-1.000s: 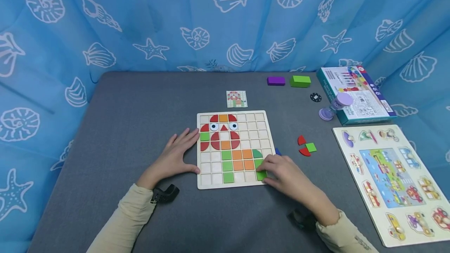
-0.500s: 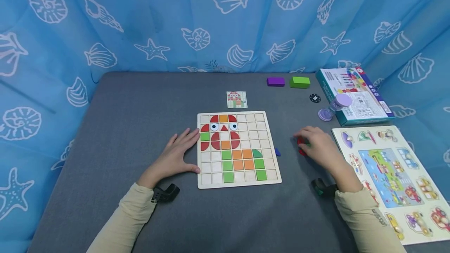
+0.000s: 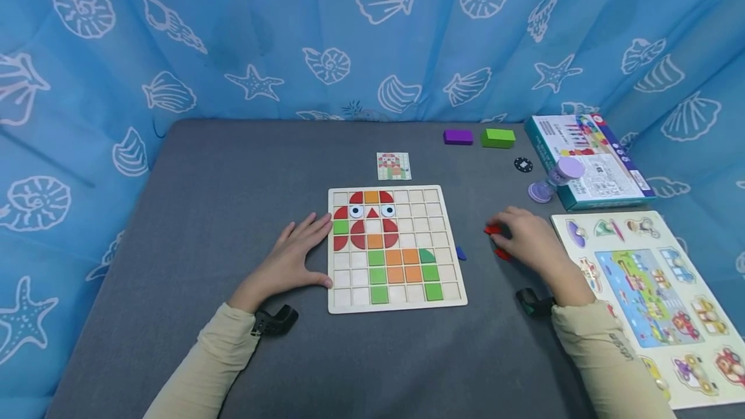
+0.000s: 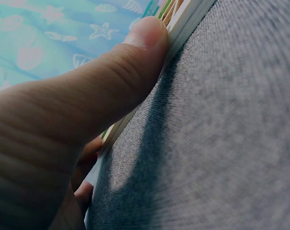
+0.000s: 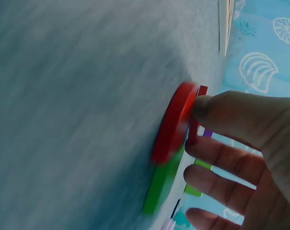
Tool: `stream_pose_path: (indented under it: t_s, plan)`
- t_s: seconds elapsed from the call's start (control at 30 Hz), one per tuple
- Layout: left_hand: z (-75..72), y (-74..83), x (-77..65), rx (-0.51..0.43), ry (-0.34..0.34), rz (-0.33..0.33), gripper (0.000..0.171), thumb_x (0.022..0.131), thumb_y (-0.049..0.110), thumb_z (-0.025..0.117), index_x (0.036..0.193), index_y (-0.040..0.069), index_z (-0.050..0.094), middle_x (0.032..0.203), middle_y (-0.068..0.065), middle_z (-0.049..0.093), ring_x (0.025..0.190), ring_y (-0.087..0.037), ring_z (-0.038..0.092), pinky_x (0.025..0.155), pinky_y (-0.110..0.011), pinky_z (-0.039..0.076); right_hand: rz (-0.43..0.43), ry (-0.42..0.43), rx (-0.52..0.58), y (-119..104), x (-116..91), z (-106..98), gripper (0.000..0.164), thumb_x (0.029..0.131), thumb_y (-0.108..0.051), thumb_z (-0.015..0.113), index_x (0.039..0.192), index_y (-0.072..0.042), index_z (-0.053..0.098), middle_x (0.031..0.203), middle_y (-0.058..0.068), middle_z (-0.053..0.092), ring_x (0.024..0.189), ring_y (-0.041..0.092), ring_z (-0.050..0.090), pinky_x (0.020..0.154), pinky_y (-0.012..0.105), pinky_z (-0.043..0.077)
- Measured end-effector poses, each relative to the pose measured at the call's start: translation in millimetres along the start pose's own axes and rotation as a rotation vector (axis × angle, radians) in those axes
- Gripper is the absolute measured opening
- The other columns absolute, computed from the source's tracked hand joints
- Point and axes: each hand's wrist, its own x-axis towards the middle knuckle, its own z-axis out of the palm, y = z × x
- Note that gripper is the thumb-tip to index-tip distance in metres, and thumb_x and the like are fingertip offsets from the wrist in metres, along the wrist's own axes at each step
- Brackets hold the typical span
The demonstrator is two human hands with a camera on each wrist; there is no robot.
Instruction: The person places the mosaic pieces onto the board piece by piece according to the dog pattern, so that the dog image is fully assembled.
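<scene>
My left hand [image 3: 290, 264] rests with spread fingers against the left edge of a square wooden grid board [image 3: 456, 299]. In the left wrist view, the thumb [image 4: 144, 36] touches the board's side. Red, orange and green tiles with two eye discs fill part of the grid. Right of the board, my right hand [image 3: 526, 241] pinches a red quarter-circle tile [image 5: 195, 128] between thumb and index finger. Another red quarter-circle tile [image 3: 502, 255] lies just below that hand. The green tile [image 5: 159, 187] beside it shows in the right wrist view; in the head view the hand hides it.
A pattern card [image 3: 394, 166] lies behind the board, a blue piece [image 3: 461, 253] at its right edge. Purple [image 3: 458, 138] and green blocks [image 3: 498, 138], a black disc [image 3: 523, 165], a lilac hourglass-shaped item [image 3: 550, 183], a box [image 3: 593, 173] and a picture puzzle [image 3: 634, 367] occupy the right.
My right hand has left the green tiles at the board's lower right and moved right to the loose tiles, where it now pinches a red one. The left hand stays put.
</scene>
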Motion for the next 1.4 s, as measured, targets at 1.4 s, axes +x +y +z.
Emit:
stream_pose_path:
  t_s: [1.4]
  plan:
    - [-2.5, 1.2, -0.4, -0.010, 0.013, 0.028, 0.108, 0.058, 0.063, 0.069, 0.142, 0.015, 0.022, 0.148, 0.002, 0.017, 0.136, -0.024, 0.008, 0.104, -0.051, 0.003, 0.051, -0.103, 0.073, -128, 99, 24, 0.020, 0.078, -0.022, 0.068, 0.092, -0.008, 0.066, 0.086, 0.006, 0.064, 0.073, 0.017, 0.055, 0.065, 0.033, 0.046]
